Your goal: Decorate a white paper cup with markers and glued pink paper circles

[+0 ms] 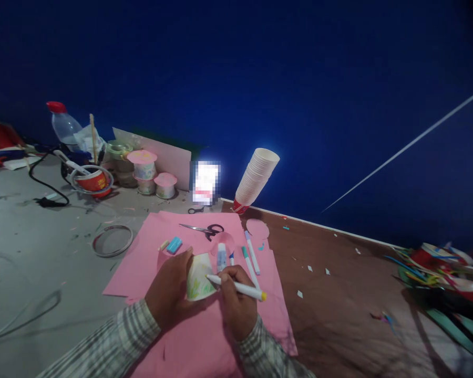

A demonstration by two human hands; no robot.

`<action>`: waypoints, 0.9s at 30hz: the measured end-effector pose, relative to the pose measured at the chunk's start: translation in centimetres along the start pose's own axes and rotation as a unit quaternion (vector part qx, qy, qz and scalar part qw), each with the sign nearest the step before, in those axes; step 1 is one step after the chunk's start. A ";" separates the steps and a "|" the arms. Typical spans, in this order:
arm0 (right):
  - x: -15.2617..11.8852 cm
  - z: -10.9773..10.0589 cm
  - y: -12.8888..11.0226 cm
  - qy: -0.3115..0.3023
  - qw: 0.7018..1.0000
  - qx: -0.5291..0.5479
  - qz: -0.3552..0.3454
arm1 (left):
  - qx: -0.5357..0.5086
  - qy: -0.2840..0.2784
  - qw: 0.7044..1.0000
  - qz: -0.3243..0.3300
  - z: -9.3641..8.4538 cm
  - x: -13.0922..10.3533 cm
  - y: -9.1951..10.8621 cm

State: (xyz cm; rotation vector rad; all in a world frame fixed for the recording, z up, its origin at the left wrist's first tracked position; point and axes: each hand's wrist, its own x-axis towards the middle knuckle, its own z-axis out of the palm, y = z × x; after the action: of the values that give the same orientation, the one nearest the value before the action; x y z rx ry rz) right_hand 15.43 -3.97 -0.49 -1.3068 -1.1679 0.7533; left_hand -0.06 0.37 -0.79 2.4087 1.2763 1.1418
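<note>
The left hand (171,283) grips the paper cup (199,278) along its left side, fingers wrapped about the wall, above the pink sheet (134,273). The cup's narrow end points away from the person and its wide end toward the person; its long axis runs near to far. Green and yellow marks cover part of the wall. The right hand (238,304) pinches 1 white marker (244,289) between thumb and fingers. The marker's long axis lies crosswise: tip left, at the cup wall, yellow end right. Contact at the tip cannot be confirmed. Beyond the right hand, 2 markers, green-capped (251,266) and purple-capped (253,254), lie with caps pointing away. The scissors (205,230) lie beyond the cup, blades left, handles right.
</note>
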 end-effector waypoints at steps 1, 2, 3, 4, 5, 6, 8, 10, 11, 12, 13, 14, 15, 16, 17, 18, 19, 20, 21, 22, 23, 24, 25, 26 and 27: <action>0.1 0.0 0.0 0.004 1.000 0.003 0.003 | -0.006 -0.002 1.000 -0.006 0.0 0.0 0.0; 0.2 0.0 -0.1 0.006 1.000 0.006 0.007 | -0.013 -0.004 1.000 -0.016 0.0 0.0 0.0; 0.3 0.1 -0.1 0.009 1.000 0.010 0.009 | -0.020 -0.007 0.999 -0.026 0.0 0.0 0.1; 0.3 0.1 -0.2 0.012 1.000 0.015 0.012 | -0.025 -0.010 0.999 -0.034 0.0 0.0 0.1; 0.3 0.1 -0.2 0.014 1.000 0.019 0.015 | -0.029 -0.012 0.999 -0.037 -0.1 0.0 0.1; 0.3 0.1 -0.1 0.014 0.999 0.022 0.019 | -0.029 -0.012 0.999 -0.037 -0.1 0.0 0.1; 0.1 0.1 0.1 0.009 0.999 0.026 0.029 | -0.022 -0.006 0.999 -0.024 -0.1 0.0 0.1; -0.2 0.0 0.3 0.001 0.999 0.026 0.035 | -0.014 -0.005 1.000 -0.012 -0.1 0.0 0.1; -0.2 0.0 0.4 -0.002 0.999 0.026 0.036 | -0.014 -0.007 1.000 -0.010 -0.1 0.0 0.0; -0.3 0.0 0.4 -0.005 0.999 0.025 0.035 | -0.015 -0.012 1.000 -0.010 -0.1 0.0 0.0; -0.3 0.0 0.5 -0.005 0.999 0.025 0.035 | -0.019 -0.015 1.000 -0.015 -0.1 0.1 0.0; -0.3 -0.1 0.5 -0.006 0.999 0.026 0.035 | -0.024 -0.017 0.999 -0.023 -0.1 0.1 0.1; -0.3 -0.1 0.5 -0.004 0.999 0.029 0.036 | -0.029 -0.018 0.999 -0.031 -0.1 0.1 0.1; -0.3 -0.1 0.5 0.000 0.999 0.031 0.037 | -0.033 -0.017 0.998 -0.041 -0.1 0.1 0.2; -0.2 0.0 0.5 0.004 0.999 0.033 0.039 | -0.036 -0.016 0.998 -0.048 -0.1 0.1 0.2; -0.2 0.0 0.5 0.008 0.998 0.035 0.042 | -0.039 -0.015 0.998 -0.051 -0.2 0.2 0.3; -0.3 0.0 0.4 0.010 0.998 0.035 0.045 | -0.041 -0.014 0.998 -0.051 -0.2 0.2 0.3; -0.3 0.0 0.4 0.010 0.998 0.036 0.048 | -0.042 -0.015 0.998 -0.048 -0.2 0.2 0.3; -0.4 0.0 0.4 0.007 0.998 0.037 0.050 | -0.041 -0.016 0.998 -0.044 -0.2 0.2 0.3; -0.4 0.0 0.4 0.003 0.998 0.038 0.051 | -0.040 -0.018 0.998 -0.039 -0.1 0.2 0.3; -0.5 0.0 0.4 -0.002 0.998 0.039 0.051 | -0.039 -0.020 0.998 -0.036 -0.1 0.2 0.2; -0.5 0.0 0.4 -0.003 0.998 0.041 0.051 | -0.038 -0.022 0.998 -0.036 0.0 0.1 0.1; -0.4 0.0 0.5 -0.001 0.998 0.045 0.052 | -0.039 -0.025 0.998 -0.037 0.0 0.1 0.1; -0.4 0.0 0.5 0.002 0.997 0.050 0.054 | -0.041 -0.025 0.998 -0.039 0.1 0.0 0.0; -0.2 0.0 0.6 0.007 0.997 0.056 0.055 | -0.042 -0.021 0.998 -0.042 0.1 -0.1 0.0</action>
State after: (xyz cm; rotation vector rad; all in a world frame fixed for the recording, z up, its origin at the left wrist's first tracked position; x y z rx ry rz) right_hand 15.42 -4.08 -1.09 -1.2882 -1.0344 0.8761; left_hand -0.02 0.32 -0.93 2.2843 1.2774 1.0930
